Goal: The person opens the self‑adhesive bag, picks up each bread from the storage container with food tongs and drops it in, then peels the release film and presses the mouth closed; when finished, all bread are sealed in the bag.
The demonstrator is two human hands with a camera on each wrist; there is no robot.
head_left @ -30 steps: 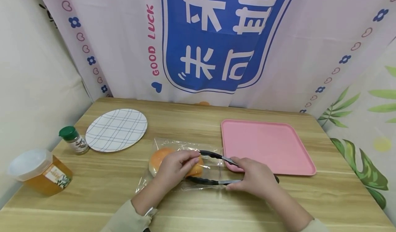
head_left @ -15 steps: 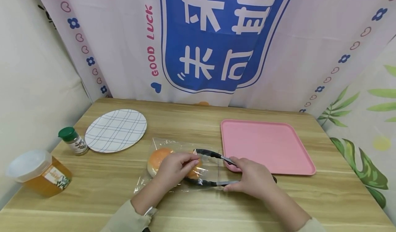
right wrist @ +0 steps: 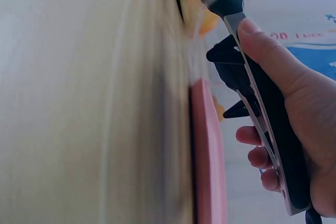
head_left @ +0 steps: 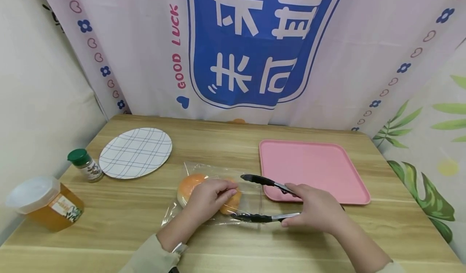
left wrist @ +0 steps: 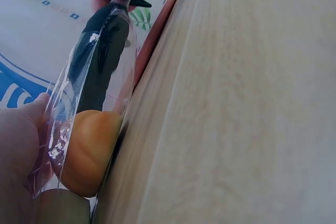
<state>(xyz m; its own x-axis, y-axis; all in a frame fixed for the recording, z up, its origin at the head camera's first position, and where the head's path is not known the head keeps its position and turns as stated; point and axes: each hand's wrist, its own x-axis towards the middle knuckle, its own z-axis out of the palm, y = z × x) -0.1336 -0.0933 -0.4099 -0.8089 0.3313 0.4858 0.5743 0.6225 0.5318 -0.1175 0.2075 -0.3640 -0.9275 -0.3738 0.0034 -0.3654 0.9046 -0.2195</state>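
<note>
The left hand point(head_left: 207, 198) pinches the film of the clear bag point(head_left: 251, 192) between thumb and bent fingers, while the fingers of the right hand point(head_left: 318, 208) curl round the tongs point(head_left: 260, 180), whose arms stand spread and clamp nothing. The right bun point(head_left: 233, 200) lies in the bag on the surface point(head_left: 225, 248), right of the left bun point(head_left: 189, 187) and left of the pink tray point(head_left: 313, 172); whether the tong tips are inside the bag cannot be told. Treat the buns as probably light, soft and easily dented, the film as slippery; grip a bun gently across its near and far sides.
</note>
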